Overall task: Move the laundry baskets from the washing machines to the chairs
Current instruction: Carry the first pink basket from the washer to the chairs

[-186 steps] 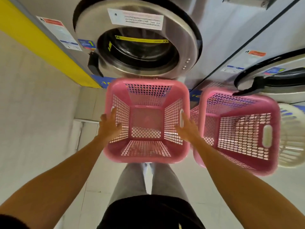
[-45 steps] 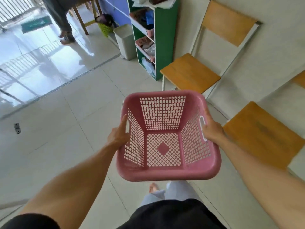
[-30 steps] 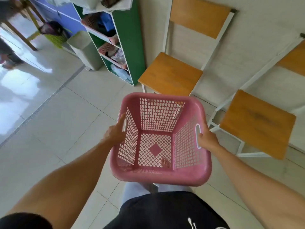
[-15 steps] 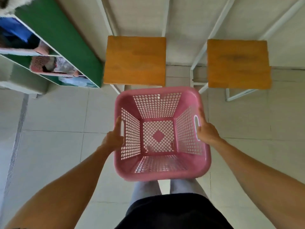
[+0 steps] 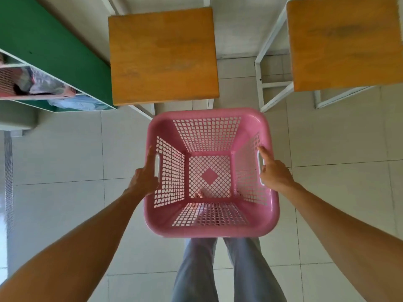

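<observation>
**Head view: one basket in the air, two seats waiting**

Head camera looks straight down on the pink laundry basket (image 5: 211,173), which we carry level above the tiled floor (image 5: 72,155), near the front edge of the left chair (image 5: 162,54) but not yet over its seat. Our left hand (image 5: 145,178) grips the left wall at its handle slot, thumb lying along the rim. Our right hand (image 5: 273,172) grips the right wall at the other slot, forefinger stretched forward on the rim.

What could go wrong, as we judge it:

- The basket looks about as wide as the seat, so a landing off centre could leave a corner hanging over and let it tip to the floor.
- Lowered too early, the far wall could knock the seat's front edge and shove the light chair back.
- The green shelf unit (image 5: 52,46) stands just beside the left chair, and a drift to the left could bring the basket against it.
- Letting go with one hand before the base sits flat could tilt the basket.

Counted here: one basket, empty; two wooden chairs, the left one and the right chair (image 5: 346,43), both seats bare; one shelf unit holding cloth items too blurred to count; two hands, both on the basket; two legs below it.
</observation>
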`<state>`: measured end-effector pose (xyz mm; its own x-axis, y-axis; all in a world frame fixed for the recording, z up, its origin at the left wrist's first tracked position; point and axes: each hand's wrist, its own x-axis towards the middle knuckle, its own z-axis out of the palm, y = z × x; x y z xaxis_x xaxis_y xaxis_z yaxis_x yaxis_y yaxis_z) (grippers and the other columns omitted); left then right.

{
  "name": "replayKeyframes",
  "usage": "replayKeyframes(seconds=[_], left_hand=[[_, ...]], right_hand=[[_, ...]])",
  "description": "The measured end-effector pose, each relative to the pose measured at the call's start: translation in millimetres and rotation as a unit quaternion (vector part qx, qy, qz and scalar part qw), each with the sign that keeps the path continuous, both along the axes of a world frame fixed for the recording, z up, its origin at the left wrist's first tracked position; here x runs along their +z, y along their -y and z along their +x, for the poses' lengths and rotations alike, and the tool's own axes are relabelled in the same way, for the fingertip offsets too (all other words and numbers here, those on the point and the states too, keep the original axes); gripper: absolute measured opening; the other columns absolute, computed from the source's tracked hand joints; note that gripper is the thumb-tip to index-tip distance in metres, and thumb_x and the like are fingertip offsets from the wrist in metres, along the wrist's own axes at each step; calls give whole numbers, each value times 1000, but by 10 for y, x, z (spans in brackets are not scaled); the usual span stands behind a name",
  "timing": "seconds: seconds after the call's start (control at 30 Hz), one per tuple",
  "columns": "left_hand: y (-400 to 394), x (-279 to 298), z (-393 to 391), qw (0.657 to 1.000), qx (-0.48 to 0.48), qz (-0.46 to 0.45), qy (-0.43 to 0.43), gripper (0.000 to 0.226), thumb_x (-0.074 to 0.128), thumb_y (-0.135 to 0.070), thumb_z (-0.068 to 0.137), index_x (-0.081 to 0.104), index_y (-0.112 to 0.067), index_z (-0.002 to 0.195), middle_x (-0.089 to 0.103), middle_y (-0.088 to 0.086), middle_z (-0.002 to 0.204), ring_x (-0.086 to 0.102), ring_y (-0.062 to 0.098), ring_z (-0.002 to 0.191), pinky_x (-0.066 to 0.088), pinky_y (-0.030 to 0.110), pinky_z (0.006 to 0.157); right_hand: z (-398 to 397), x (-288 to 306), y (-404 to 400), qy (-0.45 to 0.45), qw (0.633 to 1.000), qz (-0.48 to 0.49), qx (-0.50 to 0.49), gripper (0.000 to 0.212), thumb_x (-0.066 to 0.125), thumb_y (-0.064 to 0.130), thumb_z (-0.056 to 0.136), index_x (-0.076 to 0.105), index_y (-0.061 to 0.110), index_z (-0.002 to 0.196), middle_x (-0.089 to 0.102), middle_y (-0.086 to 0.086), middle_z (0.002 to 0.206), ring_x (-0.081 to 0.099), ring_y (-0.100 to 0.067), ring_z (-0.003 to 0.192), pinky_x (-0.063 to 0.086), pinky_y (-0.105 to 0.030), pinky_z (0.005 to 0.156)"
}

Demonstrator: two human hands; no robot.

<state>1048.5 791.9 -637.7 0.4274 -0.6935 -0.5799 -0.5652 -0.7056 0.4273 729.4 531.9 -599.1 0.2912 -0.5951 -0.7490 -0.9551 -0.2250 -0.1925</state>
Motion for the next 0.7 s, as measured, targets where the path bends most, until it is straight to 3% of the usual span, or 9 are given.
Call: replayKeyframes(seconds=[0.2,0.3,0.5,0.63,0.7], left_hand=[[263,-319,135,997,-11,-76,22,113,73,-29,81,-11,-30,156,54,14,140,72,23,72,62,44,57],[302,-501,175,994,-4,-107,18,111,73,-30,84,-11,-29,156,57,11,137,73,23,79,63,44,59],[266,-727,105,993,52,-88,61,103,67,-21,89,-10,-31,157,68,14,118,70,22,66,61,39,53],[317,-744,67,991,54,-91,79,96,64,-14,89,-2,-21,158,66,16,122,59,14,61,47,18,48],[324,-751,32,991,58,-89,80,98,65,-10,88,-2,-20,158,64,16,126,59,14,58,47,19,46]], right_hand=[[103,-554,19,20,996,-57,-67,77,40,4,97,21,49,157,57,-23,104,56,-25,57,38,-24,41],[160,-701,100,38,994,-75,-71,75,40,4,99,23,49,157,56,-22,105,58,-27,59,39,-24,44],[248,-987,266,63,994,-83,-20,67,41,13,102,24,46,157,60,-19,98,61,-27,63,45,-27,50],[284,-1049,296,57,993,-96,-28,64,39,15,103,24,50,154,56,-18,103,63,-30,67,54,-35,54],[278,-1041,323,58,994,-92,-19,65,40,15,102,22,51,154,56,-18,102,63,-30,65,56,-36,55]])
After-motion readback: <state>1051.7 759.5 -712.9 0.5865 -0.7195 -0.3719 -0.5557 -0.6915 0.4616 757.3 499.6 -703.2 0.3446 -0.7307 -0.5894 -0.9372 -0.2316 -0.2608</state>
